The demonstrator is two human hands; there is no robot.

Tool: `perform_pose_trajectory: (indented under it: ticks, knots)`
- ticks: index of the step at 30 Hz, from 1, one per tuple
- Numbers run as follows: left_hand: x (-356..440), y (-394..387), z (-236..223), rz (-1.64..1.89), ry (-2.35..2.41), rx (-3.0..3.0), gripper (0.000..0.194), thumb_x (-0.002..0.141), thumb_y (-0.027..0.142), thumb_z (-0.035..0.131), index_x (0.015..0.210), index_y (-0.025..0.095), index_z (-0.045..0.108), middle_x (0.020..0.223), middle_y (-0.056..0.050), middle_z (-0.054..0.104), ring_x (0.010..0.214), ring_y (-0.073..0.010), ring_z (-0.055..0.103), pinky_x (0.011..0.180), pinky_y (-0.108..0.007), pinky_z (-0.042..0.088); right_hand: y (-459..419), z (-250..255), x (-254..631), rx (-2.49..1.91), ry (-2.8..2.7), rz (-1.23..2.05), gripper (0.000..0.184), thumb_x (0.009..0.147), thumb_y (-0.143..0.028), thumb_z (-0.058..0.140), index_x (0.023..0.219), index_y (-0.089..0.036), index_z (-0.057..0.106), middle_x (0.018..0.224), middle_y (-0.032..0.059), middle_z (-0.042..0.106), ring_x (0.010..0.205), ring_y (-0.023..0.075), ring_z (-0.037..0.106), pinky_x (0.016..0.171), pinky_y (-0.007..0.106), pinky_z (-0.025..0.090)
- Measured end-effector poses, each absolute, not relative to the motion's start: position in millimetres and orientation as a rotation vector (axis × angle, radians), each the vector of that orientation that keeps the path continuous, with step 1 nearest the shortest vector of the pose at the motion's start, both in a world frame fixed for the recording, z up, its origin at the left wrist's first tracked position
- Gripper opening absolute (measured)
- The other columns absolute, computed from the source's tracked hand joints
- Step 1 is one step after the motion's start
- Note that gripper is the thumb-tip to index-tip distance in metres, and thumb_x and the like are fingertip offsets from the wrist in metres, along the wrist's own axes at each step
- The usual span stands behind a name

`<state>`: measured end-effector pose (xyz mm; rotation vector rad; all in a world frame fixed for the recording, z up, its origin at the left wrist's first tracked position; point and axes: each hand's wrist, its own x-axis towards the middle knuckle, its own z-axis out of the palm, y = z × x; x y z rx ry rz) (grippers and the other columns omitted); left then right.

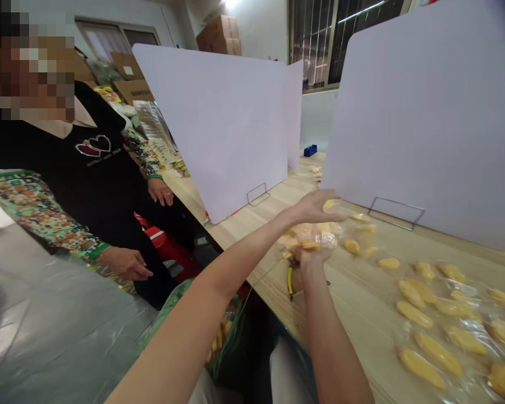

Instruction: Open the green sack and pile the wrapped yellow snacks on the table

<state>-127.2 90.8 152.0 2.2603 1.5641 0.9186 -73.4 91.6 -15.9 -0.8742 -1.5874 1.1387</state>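
head view: the work looks to be midway, judging by how things lie. a bunch of yellow pieces in clear plastic wrap (305,231) sits between the two hands, above the near edge of the pale wood-grain table (362,292). the right hand (315,257) is under the bunch, apparently cupping it, though its fingers are hidden and i cannot tell how firmly they close. the left hand (311,209) reaches over the top, thumb and fingers spread apart; a yellow oval piece (330,205) shows in that gap, but blur hides whether it is pinched. what seems done is the wrapping: many yellow oval pieces in clear film (421,367) lie scattered across the right of the table, loose and ungathered. what seems left is that spread, plus the orange-yellow pieces (219,339) in the green plastic bag (235,331) below the table edge, if they belong to the same work. a yellow-handled tool (290,280) lies by the right wrist, apparently out of use. how many pieces remain cannot be told.
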Motion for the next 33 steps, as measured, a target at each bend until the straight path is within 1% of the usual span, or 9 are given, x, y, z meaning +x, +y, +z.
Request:
perform_pose_trajectory:
  ticks: [3,5,10,13,16,19,26,30,33]
  knots:
    - [-151.9,34.9,132.8,1.224,1.929,2.062,0.035,0.085,0.040,0.056,0.102,0.011,0.067,0.105,-0.011,0.069,0.104,-0.0233,0.062,0.095,-0.037,0.044,86.4,-5.3,-63.1,-0.914,-1.178,1.639,0.071,0.091,-0.040,-0.003,0.149,-0.019,0.034,0.128,0.0180,0.060,0.113,0.0295,0.060,0.088,0.050,0.046]
    - [-168.7,-6.2,97.0,1.260,2.187,1.740,0.028,0.082,0.036,0.060,0.096,0.012,0.067,0.098,-0.011,0.069,0.097,-0.0240,0.062,0.089,-0.037,0.046,80.8,0.8,-60.8,-0.887,-0.917,1.826,0.065,0.090,-0.043,0.005,0.144,-0.030,0.039,0.126,0.0120,0.062,0.111,0.0281,0.060,0.088,0.054,0.045]
    - [-176.5,-48.1,14.6,1.164,1.941,1.342,0.037,0.076,0.045,0.066,0.095,0.013,0.062,0.075,-0.003,0.064,0.074,-0.0183,0.060,0.071,-0.030,0.047,69.8,6.1,-70.1,-0.576,-0.194,1.992,0.063,0.085,-0.054,0.008,0.125,-0.037,0.054,0.115,0.0053,0.067,0.105,0.0261,0.061,0.088,0.059,0.045]
    - [-167.2,-28.0,14.3,1.276,1.765,1.192,0.031,0.078,0.034,0.065,0.099,0.012,0.064,0.072,-0.001,0.063,0.065,-0.0134,0.058,0.063,-0.025,0.046,71.5,8.5,-70.9,-0.571,-0.196,2.074,0.072,0.083,-0.059,0.001,0.124,-0.033,0.055,0.112,0.0079,0.067,0.103,0.0267,0.062,0.087,0.060,0.045]
    - [-166.8,-1.1,31.7,1.241,1.852,1.167,0.016,0.067,0.016,0.068,0.082,0.011,0.068,0.069,-0.002,0.064,0.060,-0.0118,0.055,0.058,-0.022,0.044,76.7,11.7,-60.7,-0.646,-0.282,2.241,0.072,0.086,-0.060,-0.001,0.118,-0.028,0.056,0.105,0.0096,0.068,0.100,0.0264,0.064,0.083,0.056,0.049]
    - [-176.3,16.8,45.5,1.219,1.927,1.170,0.021,0.063,0.008,0.067,0.084,0.012,0.069,0.073,-0.002,0.066,0.065,-0.0130,0.057,0.059,-0.022,0.044,78.9,10.2,-44.4,-0.894,-0.491,2.326,0.065,0.087,-0.066,0.010,0.107,-0.023,0.055,0.091,0.0101,0.067,0.091,0.0272,0.066,0.076,0.052,0.053]
    - [-184.7,17.1,77.5,0.877,1.882,1.400,0.034,0.061,0.018,0.074,0.095,0.018,0.072,0.086,-0.001,0.071,0.073,-0.0157,0.062,0.063,-0.022,0.048,45.3,-14.9,-10.6,-1.363,-1.764,1.408,0.048,0.064,-0.060,0.068,0.084,-0.018,0.055,0.087,0.0095,0.062,0.100,0.0335,0.057,0.088,0.050,0.045]
    - [-169.2,18.8,97.9,0.337,2.063,1.855,0.027,0.059,0.018,0.077,0.086,0.018,0.071,0.096,-0.006,0.071,0.094,-0.0235,0.063,0.082,-0.029,0.048,10.4,-29.0,0.0,-1.333,-2.469,0.627,0.062,0.062,-0.061,0.070,0.101,-0.015,0.056,0.115,0.0181,0.058,0.114,0.0378,0.048,0.095,0.060,0.032]
    - [-164.8,12.0,106.3,0.304,2.217,1.895,0.017,0.066,0.022,0.073,0.081,0.014,0.068,0.098,-0.013,0.069,0.105,-0.0317,0.060,0.090,-0.040,0.045,-5.8,-30.2,8.1,-1.299,-2.591,0.446,0.062,0.066,-0.055,0.068,0.110,-0.014,0.053,0.120,0.0181,0.055,0.115,0.0346,0.047,0.093,0.055,0.034]
